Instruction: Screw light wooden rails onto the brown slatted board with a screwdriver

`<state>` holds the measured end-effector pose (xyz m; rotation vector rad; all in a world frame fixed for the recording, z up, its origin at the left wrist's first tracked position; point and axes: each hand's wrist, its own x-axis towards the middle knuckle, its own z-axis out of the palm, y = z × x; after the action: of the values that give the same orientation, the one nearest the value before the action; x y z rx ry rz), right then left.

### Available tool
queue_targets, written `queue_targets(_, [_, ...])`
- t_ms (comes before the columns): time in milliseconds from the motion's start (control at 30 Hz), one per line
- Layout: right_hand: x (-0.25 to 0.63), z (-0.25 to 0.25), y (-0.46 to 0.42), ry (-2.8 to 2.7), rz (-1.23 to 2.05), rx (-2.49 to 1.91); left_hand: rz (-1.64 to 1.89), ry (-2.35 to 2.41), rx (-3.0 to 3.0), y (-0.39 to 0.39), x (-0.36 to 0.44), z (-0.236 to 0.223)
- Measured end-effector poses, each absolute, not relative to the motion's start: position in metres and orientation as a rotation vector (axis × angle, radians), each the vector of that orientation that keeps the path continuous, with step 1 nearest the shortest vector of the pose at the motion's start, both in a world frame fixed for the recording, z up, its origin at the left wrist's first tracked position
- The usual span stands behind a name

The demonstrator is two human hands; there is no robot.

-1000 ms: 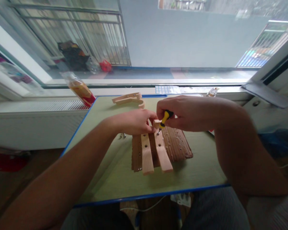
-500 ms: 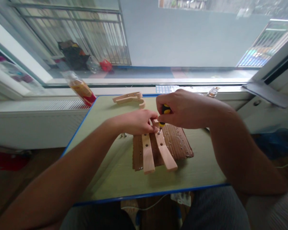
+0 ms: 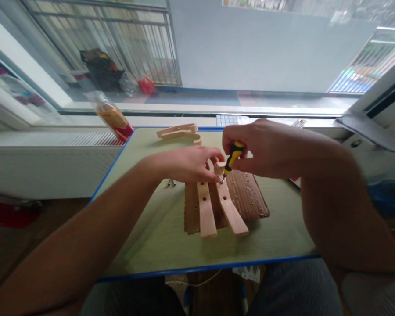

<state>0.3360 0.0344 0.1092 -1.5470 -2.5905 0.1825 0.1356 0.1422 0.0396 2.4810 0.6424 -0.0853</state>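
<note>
Right hand (image 3: 258,149) grips a screwdriver (image 3: 234,153), left hand (image 3: 188,164) a wooden piece (image 3: 231,212); a packet (image 3: 116,123) seemingly holds something tan (image 3: 109,114).

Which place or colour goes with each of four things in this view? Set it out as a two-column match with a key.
Things
1. Screwdriver
2. Cardboard
3. Packet
4. Table

Places and colours
A. Green top with a blue edge
B. Brown, directly under two wooden pieces
C. In the right hand
D. Red at its lower end, near the window

Pairs: 1-C, 2-B, 3-D, 4-A
</note>
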Motion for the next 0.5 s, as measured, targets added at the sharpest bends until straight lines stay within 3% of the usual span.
queue_targets(267, [0.328,0.105,0.041,-2.553,0.079,-1.748,0.118,0.427,2.309,0.14,0.127,0.059])
queue_targets(500, [0.327,0.108,0.038,-2.532,-0.078,-2.023,0.192,0.334,2.102,0.145,0.137,0.036])
